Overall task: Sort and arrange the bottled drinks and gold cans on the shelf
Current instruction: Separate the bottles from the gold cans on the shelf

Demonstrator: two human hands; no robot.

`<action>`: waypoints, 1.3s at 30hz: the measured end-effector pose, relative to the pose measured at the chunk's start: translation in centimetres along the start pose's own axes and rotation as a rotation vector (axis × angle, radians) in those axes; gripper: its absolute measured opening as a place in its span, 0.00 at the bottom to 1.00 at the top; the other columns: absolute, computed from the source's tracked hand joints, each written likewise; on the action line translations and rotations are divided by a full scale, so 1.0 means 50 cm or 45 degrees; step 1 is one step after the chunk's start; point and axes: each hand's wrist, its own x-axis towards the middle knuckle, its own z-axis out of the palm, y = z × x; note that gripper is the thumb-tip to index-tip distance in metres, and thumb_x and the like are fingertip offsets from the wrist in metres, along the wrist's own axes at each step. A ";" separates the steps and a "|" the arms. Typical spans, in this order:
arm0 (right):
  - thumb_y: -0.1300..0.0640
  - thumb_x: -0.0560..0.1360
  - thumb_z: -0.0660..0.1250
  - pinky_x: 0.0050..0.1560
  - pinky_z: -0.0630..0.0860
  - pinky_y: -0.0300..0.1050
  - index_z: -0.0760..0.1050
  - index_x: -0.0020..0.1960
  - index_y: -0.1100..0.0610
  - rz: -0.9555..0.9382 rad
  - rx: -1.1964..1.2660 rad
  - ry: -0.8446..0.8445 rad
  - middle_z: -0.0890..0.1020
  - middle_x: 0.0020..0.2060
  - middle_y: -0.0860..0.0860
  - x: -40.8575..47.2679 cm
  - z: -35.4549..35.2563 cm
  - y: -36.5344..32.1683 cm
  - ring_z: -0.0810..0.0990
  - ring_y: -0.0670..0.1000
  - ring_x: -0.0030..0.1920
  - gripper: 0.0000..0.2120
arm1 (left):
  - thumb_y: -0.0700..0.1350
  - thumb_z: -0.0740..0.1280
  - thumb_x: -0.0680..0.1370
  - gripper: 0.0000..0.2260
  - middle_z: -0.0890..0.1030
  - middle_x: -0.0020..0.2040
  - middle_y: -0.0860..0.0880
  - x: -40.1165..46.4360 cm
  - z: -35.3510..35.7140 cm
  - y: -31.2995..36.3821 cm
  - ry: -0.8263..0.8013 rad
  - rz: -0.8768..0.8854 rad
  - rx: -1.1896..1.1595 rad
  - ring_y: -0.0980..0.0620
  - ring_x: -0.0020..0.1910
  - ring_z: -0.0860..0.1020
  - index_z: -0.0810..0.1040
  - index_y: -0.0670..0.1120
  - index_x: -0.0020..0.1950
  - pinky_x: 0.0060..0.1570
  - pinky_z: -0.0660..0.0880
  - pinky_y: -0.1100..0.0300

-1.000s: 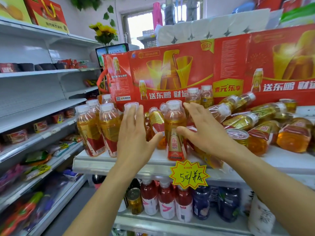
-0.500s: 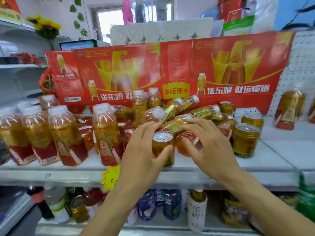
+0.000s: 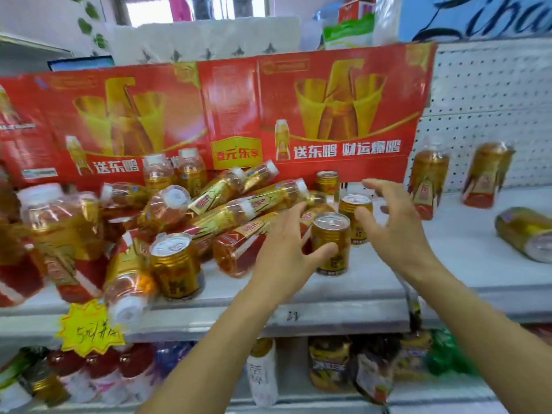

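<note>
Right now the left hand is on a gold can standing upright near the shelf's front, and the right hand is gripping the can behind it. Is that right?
Not quite. In the head view the right hand grips nothing; it hovers open beside the rear can. The left hand does touch the upright gold can near the front of the shelf.

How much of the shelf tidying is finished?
Not much. A few bottles stand upright at the left. The left hand touches a gold can; the right hand hovers open beside it. A heap of toppled bottles and a can on its side still need sorting.
</note>
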 end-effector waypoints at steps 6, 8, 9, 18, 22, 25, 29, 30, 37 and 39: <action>0.48 0.75 0.70 0.67 0.66 0.51 0.53 0.77 0.52 0.471 0.066 -0.427 0.62 0.75 0.53 0.092 0.005 0.103 0.65 0.54 0.72 0.38 | 0.73 0.63 0.69 0.41 0.72 0.71 0.50 0.082 0.045 0.004 -0.136 0.063 0.531 0.50 0.71 0.66 0.63 0.51 0.75 0.76 0.48 0.48; 0.48 0.74 0.71 0.61 0.67 0.45 0.51 0.78 0.53 0.522 0.158 -0.487 0.64 0.74 0.53 0.104 0.016 0.109 0.67 0.53 0.70 0.41 | 0.72 0.64 0.69 0.38 0.73 0.69 0.52 0.085 0.049 0.000 -0.133 0.090 0.478 0.51 0.70 0.67 0.66 0.52 0.73 0.76 0.47 0.48; 0.48 0.74 0.72 0.59 0.67 0.43 0.51 0.78 0.54 0.539 0.196 -0.500 0.65 0.73 0.53 0.107 0.023 0.112 0.68 0.53 0.69 0.42 | 0.71 0.66 0.69 0.37 0.74 0.67 0.52 0.086 0.049 0.000 -0.122 0.093 0.431 0.52 0.68 0.68 0.67 0.54 0.72 0.76 0.50 0.48; 0.47 0.66 0.78 0.52 0.79 0.44 0.73 0.62 0.55 0.441 0.186 -0.354 0.80 0.54 0.50 0.099 0.032 0.121 0.80 0.49 0.53 0.29 | 0.68 0.70 0.67 0.31 0.76 0.60 0.54 0.093 0.056 -0.011 -0.093 0.054 0.168 0.52 0.61 0.70 0.71 0.57 0.67 0.62 0.70 0.49; 0.48 0.68 0.76 0.45 0.74 0.34 0.72 0.60 0.53 0.402 0.211 -0.246 0.78 0.51 0.44 0.078 -0.021 0.087 0.77 0.41 0.50 0.25 | 0.66 0.71 0.67 0.31 0.76 0.58 0.57 0.092 0.043 -0.001 -0.121 0.041 -0.065 0.54 0.60 0.73 0.71 0.57 0.67 0.57 0.76 0.48; 0.47 0.69 0.76 0.47 0.74 0.35 0.73 0.63 0.53 0.369 0.225 -0.187 0.79 0.53 0.45 0.068 -0.083 0.069 0.78 0.43 0.52 0.26 | 0.63 0.72 0.69 0.30 0.78 0.58 0.57 0.092 0.032 0.028 -0.133 0.038 -0.245 0.57 0.55 0.77 0.71 0.55 0.67 0.52 0.80 0.52; 0.45 0.68 0.76 0.46 0.75 0.33 0.75 0.62 0.53 0.363 0.240 -0.135 0.82 0.53 0.46 0.054 -0.180 0.055 0.80 0.41 0.51 0.26 | 0.60 0.71 0.70 0.29 0.74 0.56 0.58 0.108 0.044 0.091 -0.176 0.071 -0.326 0.57 0.55 0.75 0.69 0.54 0.68 0.50 0.74 0.62; 0.45 0.68 0.76 0.44 0.75 0.31 0.76 0.60 0.52 0.364 0.235 -0.123 0.82 0.51 0.45 0.051 -0.208 0.054 0.80 0.40 0.49 0.24 | 0.61 0.71 0.69 0.31 0.74 0.56 0.58 0.113 0.051 0.113 -0.189 0.081 -0.344 0.56 0.55 0.75 0.69 0.53 0.69 0.50 0.74 0.62; 0.45 0.66 0.76 0.38 0.74 0.27 0.75 0.60 0.52 0.386 0.188 -0.008 0.83 0.48 0.44 0.027 -0.420 0.125 0.81 0.38 0.45 0.26 | 0.61 0.71 0.70 0.24 0.78 0.52 0.60 0.145 0.171 0.294 -0.178 0.164 -0.404 0.60 0.51 0.77 0.73 0.54 0.62 0.50 0.76 0.59; 0.45 0.65 0.77 0.37 0.74 0.27 0.76 0.56 0.50 0.382 0.161 0.002 0.83 0.47 0.44 0.016 -0.493 0.163 0.82 0.37 0.42 0.23 | 0.66 0.68 0.65 0.32 0.79 0.54 0.57 0.141 0.225 0.359 -0.171 0.190 -0.421 0.59 0.51 0.78 0.73 0.52 0.65 0.49 0.76 0.59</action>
